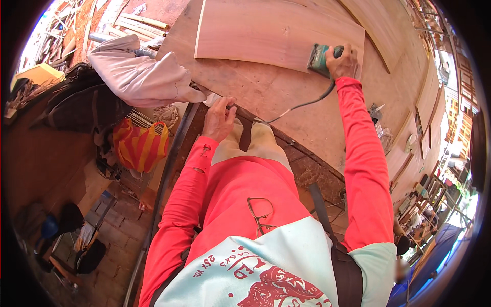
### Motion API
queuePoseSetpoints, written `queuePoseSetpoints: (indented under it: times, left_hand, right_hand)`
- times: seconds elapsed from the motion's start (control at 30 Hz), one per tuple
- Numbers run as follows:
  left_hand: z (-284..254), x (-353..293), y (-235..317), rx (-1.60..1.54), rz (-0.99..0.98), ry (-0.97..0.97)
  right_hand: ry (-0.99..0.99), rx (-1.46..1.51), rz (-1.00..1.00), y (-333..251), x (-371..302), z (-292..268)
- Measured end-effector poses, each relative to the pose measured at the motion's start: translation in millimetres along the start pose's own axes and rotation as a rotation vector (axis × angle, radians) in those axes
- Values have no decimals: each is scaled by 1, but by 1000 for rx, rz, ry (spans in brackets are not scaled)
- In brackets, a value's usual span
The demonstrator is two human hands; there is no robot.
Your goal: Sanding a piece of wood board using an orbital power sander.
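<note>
My right hand (pixel 343 62) is wrapped round a green electric sander (pixel 318 59). The sander rests on the near right part of a long, slightly curved wooden board (pixel 276 38), which lies on a broad wooden work table (pixel 240 79). From the sander a dark power cord (pixel 307 104) loops back over the table toward its near edge. There my left hand (pixel 220 120) has its fingers curled together around a small dark piece that looks like the cord. Just beyond those fingers lies a small white object (pixel 211 99), its kind unclear.
A pale cloth (pixel 138 71) hangs at the table's left corner. Below it is a red-and-yellow striped bag (pixel 140 145). Another curved board (pixel 376 36) lies at the far right. Wood strips (pixel 140 25) are piled at the far left, and small tools (pixel 376 112) lie right of my arm.
</note>
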State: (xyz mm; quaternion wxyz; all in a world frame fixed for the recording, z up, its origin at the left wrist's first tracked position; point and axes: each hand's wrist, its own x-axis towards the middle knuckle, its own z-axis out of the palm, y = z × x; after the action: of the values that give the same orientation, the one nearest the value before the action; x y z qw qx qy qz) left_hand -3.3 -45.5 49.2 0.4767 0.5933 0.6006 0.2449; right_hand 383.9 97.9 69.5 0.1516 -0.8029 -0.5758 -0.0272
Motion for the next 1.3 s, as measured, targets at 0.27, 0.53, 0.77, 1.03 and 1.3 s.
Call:
queuePoseSetpoints:
  times: [0.27,0.53,0.77,1.03,1.3]
  left_hand:
    - [19,31,29,90,85,-62]
    - [65,84,68,483,398,-27]
    - [141,138,87,820,559,-156]
    - [167,131,88,911,542,-69]
    - [138,131,92,953,511,-137]
  right_hand:
    - [-28,68,-128,-39,-23,-6]
    - [77,-50,-67,20,21,6]
    - [-43,73,-39,47,-10,-12]
    - [-1,-26,127,94,0,-22]
    - [1,-4,34,74,15,-17]
